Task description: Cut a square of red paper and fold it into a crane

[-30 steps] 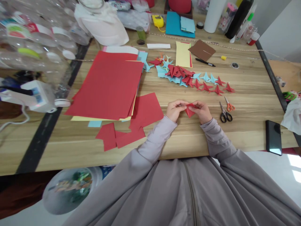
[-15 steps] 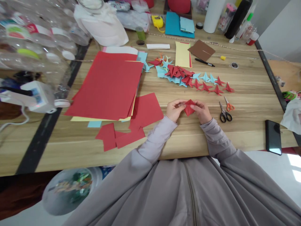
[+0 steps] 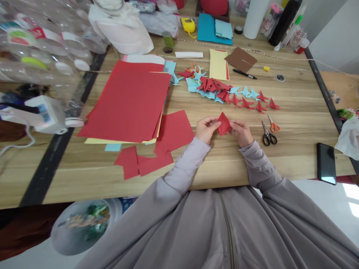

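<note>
A folded red origami paper (image 3: pixel 223 124), diamond-shaped with a crease down its middle, is held up between both hands over the table. My left hand (image 3: pixel 206 129) pinches its left edge, thumb in front. On the other side, the fingers of my right hand (image 3: pixel 241 132) close on the right edge. Beyond the hands lies a cluster of folded red and light-blue paper cranes (image 3: pixel 214 87), some lined up towards the right. Loose red paper pieces (image 3: pixel 175 130) lie to the left of my left hand.
A large stack of red sheets (image 3: pixel 131 101) covers the table's left part. Black scissors (image 3: pixel 268 136) and orange scissors (image 3: pixel 273 125) lie right of my hands, with a phone (image 3: pixel 326 163) near the front edge. A pen (image 3: pixel 244 74) and brown paper (image 3: pixel 240 59) lie farther back.
The red paper now shows a smooth, taller diamond face instead of the opened folds. My right hand has slid to its right edge, and the left hand has shifted slightly left.
</note>
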Tool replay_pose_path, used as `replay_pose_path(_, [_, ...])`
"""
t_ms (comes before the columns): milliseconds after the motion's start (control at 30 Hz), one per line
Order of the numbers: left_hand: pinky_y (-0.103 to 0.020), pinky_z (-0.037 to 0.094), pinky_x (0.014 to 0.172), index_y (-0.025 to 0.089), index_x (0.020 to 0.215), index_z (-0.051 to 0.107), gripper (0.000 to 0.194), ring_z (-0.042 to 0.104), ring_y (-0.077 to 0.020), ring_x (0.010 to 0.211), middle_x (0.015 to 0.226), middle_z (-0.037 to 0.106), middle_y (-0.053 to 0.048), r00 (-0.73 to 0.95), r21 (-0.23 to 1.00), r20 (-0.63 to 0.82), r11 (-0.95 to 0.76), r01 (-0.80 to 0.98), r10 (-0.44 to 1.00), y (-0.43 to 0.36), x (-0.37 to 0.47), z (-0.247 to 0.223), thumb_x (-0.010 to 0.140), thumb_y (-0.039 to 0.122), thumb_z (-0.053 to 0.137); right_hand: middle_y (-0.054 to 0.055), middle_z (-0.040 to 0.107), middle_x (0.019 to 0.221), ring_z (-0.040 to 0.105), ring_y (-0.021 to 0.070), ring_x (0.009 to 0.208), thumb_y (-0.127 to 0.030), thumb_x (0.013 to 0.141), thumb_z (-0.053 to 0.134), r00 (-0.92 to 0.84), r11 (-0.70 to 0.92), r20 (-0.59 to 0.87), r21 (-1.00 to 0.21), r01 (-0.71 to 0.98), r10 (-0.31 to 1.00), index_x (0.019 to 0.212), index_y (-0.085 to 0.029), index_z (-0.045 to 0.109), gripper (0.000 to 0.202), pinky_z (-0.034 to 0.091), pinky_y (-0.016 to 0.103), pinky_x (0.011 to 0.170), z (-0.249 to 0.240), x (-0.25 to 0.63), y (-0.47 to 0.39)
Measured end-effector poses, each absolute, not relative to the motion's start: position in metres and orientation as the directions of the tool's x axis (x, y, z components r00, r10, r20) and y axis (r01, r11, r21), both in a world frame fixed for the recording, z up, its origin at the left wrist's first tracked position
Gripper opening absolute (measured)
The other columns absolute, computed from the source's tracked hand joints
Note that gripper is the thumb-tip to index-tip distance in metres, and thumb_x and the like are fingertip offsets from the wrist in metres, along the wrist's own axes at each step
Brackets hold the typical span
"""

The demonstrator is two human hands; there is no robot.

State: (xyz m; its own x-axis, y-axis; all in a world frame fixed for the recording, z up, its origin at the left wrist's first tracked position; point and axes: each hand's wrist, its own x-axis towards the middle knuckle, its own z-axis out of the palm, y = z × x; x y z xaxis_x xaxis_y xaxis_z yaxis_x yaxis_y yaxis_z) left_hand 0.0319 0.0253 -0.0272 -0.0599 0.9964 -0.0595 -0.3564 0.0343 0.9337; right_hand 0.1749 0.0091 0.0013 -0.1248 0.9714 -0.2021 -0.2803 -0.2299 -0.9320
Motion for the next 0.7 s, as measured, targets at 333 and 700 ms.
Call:
replay_pose_path(333, [-0.022, 0.042, 0.054, 0.014, 0.071, 0.07, 0.021, 0.048, -0.0071, 0.05, 0.057, 0.061, 0.002, -0.115, 0.974, 0.021, -0.046, -0.221, 0.993, 0.0242, 0.0314, -0.023, 0.055, 0.027, 0.077, -0.002, 0.064, 0.058, 0.053, 0.0076, 0.05, -0.046, 0.061, 0.074, -0.099, -0.143, -0.125, -0.969, -0.203, 0.987, 0.07, -0.017, 0.068, 0.031, 0.043, 0.021, 0.051, -0.0029, 0.1733, 0.0082])
replay_pose_path(700, [-0.025, 0.045, 0.056, 0.014, 0.069, 0.069, 0.02, 0.053, -0.0098, 0.053, 0.06, 0.065, 0.0, -0.075, 0.986, 0.064, -0.074, -0.152, 0.995, 0.0216, 0.0327, -0.0181, 0.056, 0.028, 0.075, -0.002, 0.06, 0.053, 0.049, 0.0079, 0.045, -0.05, 0.054, 0.077, -0.07, -0.094, -0.088, -0.991, -0.093, 0.994, 0.061, -0.017, 0.063, 0.036, 0.041, 0.022, 0.045, -0.0049, 0.1705, 0.0094])
